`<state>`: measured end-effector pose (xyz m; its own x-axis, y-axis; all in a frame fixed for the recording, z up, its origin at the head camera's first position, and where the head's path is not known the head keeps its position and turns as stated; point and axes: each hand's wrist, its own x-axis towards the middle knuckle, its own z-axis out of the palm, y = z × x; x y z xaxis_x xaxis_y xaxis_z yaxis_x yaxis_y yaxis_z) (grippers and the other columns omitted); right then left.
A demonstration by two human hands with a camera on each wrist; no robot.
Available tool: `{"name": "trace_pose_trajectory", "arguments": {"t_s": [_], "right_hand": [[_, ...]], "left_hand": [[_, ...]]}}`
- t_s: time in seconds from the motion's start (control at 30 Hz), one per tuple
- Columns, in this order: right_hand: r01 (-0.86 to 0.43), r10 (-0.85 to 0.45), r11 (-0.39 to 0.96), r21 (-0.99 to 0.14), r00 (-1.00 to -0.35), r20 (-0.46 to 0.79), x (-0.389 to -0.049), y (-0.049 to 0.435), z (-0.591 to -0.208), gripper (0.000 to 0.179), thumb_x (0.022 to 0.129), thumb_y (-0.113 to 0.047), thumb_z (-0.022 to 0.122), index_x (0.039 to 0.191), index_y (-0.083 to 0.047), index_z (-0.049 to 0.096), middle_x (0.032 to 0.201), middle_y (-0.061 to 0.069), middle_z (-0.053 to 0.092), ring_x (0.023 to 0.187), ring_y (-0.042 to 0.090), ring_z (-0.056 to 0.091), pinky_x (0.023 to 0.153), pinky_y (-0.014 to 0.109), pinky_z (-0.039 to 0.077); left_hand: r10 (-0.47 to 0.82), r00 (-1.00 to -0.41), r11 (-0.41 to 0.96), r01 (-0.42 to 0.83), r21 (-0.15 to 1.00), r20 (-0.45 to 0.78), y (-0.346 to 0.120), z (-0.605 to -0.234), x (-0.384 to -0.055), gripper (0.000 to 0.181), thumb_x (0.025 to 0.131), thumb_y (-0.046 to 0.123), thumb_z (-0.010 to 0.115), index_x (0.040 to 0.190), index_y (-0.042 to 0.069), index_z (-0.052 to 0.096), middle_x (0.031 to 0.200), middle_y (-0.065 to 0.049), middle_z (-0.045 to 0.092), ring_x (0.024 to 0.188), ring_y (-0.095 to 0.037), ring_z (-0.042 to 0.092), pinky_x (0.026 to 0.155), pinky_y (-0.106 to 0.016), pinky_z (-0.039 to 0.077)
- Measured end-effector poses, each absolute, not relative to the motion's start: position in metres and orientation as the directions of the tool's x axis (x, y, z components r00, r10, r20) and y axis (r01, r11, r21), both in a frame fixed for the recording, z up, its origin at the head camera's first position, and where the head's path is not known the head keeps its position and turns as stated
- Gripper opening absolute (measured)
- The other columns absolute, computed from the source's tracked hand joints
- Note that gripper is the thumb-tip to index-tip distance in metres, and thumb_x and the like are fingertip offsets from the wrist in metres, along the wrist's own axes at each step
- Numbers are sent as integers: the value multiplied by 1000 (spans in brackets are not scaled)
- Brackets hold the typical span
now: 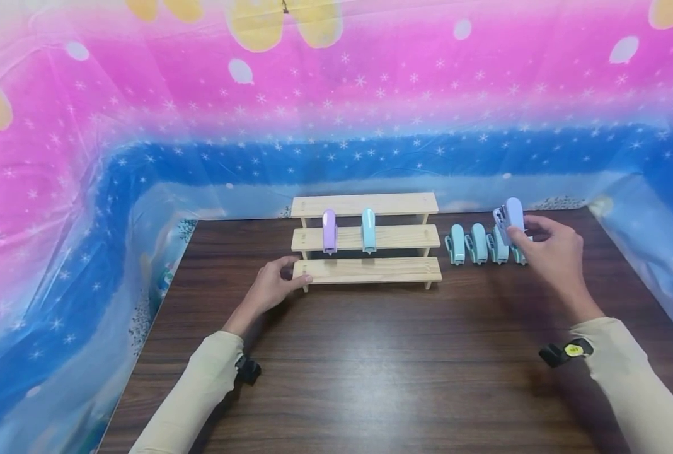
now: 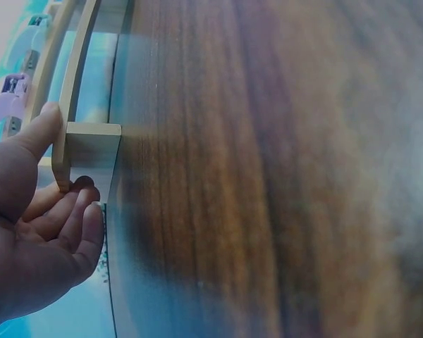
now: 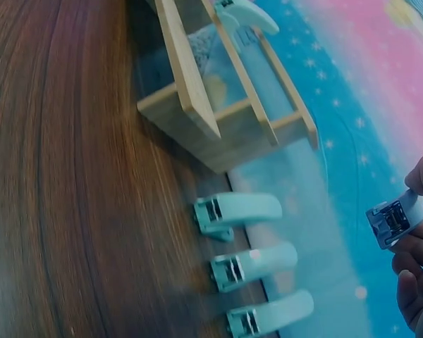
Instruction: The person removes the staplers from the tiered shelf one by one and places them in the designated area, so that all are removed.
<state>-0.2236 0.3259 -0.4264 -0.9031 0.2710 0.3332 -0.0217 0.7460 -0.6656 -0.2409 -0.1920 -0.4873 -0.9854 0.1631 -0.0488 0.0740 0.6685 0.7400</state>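
In the head view my right hand [image 1: 557,255] holds a lavender stapler [image 1: 515,215] above the right end of a row of mint-green staplers [image 1: 479,243]. The right wrist view shows its metal front [image 3: 391,224] between thumb and fingers. My left hand [image 1: 268,285] grips the left end of the lowest step of a three-tier wooden rack [image 1: 370,271], thumb on top and fingers underneath. On the middle step stand a purple stapler [image 1: 329,231] and a light-blue stapler [image 1: 368,231], spaced apart. The held stapler and hand partly hide the last green one.
The rack stands at the back of a dark wood-grain table [image 1: 359,372]. Behind and beside the table hangs a pink and blue cloth [image 1: 314,120] with snowflakes. The green staplers stand just right of the rack, near the back edge.
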Motion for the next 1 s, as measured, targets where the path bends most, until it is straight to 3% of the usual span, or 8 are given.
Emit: {"name": "trace_pose_trajectory", "arguments": {"t_s": [0.1, 0.37, 0.6, 0.83, 1.0], "right_hand": [[-1, 292, 753, -658, -896, 336, -224, 334, -427, 56, 94, -49, 69, 128, -5, 71, 117, 20, 73, 79, 7, 58, 62, 18, 41], [68, 343, 748, -661, -891, 296, -224, 357, -429, 61, 94, -53, 66, 132, -5, 69, 120, 24, 71, 95, 27, 55, 74, 31, 37], [110, 378, 715, -691, -892, 250, -225, 377, -436, 65, 95, -54, 64, 138, -4, 64, 131, 26, 65, 114, 35, 53, 94, 49, 36], [126, 416, 707, -696, -870, 265, -228, 394, -443, 61, 95, -51, 66, 136, -5, 66, 129, 24, 66, 111, 29, 53, 85, 26, 33], [153, 426, 699, -699, -874, 235, -231, 405, -445, 65, 95, -54, 63, 138, -5, 64, 134, 23, 64, 115, 31, 53, 86, 27, 36]], "left_hand": [[158, -986, 672, 71, 737, -48, -192, -488, -241, 68, 93, 42, 76, 146, 4, 54, 124, -16, 69, 105, -27, 67, 79, -38, 56], [161, -986, 666, 70, 742, -51, -193, -488, -241, 69, 93, 42, 76, 146, 4, 54, 124, -16, 69, 106, -27, 67, 78, -37, 56], [160, -986, 674, 69, 736, -54, -191, -488, -242, 69, 93, 43, 76, 146, 4, 54, 124, -16, 69, 105, -27, 67, 80, -39, 55], [157, -986, 661, 62, 748, -58, -191, -489, -242, 69, 92, 42, 77, 146, 4, 55, 121, -15, 70, 99, -25, 67, 74, -34, 54], [157, -986, 660, 61, 749, -59, -192, -489, -243, 69, 92, 41, 77, 146, 4, 54, 120, -15, 71, 97, -24, 67, 73, -33, 54]]}}
